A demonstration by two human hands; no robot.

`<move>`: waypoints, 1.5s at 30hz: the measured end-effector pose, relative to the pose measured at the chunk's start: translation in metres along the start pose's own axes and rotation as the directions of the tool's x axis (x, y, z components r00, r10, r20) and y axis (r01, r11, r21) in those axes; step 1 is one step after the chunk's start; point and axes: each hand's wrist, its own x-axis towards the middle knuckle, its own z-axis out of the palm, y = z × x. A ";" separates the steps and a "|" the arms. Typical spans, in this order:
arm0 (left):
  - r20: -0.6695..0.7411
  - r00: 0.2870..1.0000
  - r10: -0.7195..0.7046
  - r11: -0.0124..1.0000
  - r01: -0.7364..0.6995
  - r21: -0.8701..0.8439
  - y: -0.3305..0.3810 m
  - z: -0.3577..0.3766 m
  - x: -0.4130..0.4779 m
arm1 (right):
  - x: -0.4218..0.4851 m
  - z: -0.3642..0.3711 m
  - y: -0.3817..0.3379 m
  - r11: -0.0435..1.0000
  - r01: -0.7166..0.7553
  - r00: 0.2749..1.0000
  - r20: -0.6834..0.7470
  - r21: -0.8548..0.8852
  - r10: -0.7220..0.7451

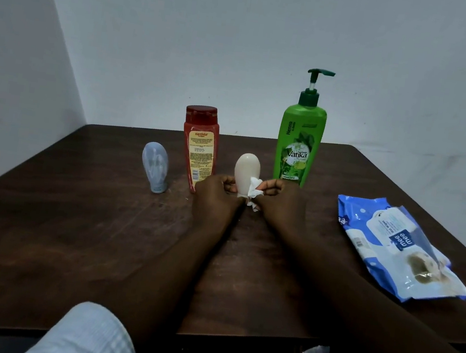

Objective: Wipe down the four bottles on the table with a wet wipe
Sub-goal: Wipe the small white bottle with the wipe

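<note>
— What sits closest to the lens?

— A pale sleeve (86, 334) at the bottom left. From it and from the lower right, two bare forearms reach across the near edge of the dark table (70, 229) and converge toward its middle.

— And the hands?

— The left hand (217, 198) has its fingers curled round the lower part of the cream bottle (246, 172). The right hand (282, 200) pinches a crumpled wet wipe (255, 192) against that bottle's right side.

— Where does the bottle stand?

— Upright, mid-table, its base hidden by the hands.

— The others?

— Toward the far edge: a blue-grey bottle (154, 166) on the left, a red bottle (200, 145) just behind the left hand, and a green pump bottle (299, 143) behind the right hand. A pack of wipes (394, 248) lies near the right edge.
</note>
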 end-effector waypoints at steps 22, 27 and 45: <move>-0.054 0.998 -0.038 0.999 0.039 0.011 0.001 0.007 0.009 | 0.014 0.014 0.005 0.995 0.056 0.997 -0.054 -0.088 -0.061; -0.053 0.998 -0.031 1.000 0.031 -0.007 0.000 0.005 0.007 | 0.013 0.013 0.003 0.996 0.066 0.994 -0.079 -0.052 -0.070; 0.072 0.997 -0.015 0.998 0.019 -0.055 0.003 -0.011 -0.002 | 0.006 -0.001 0.006 0.994 0.109 0.985 -0.133 -0.013 -0.110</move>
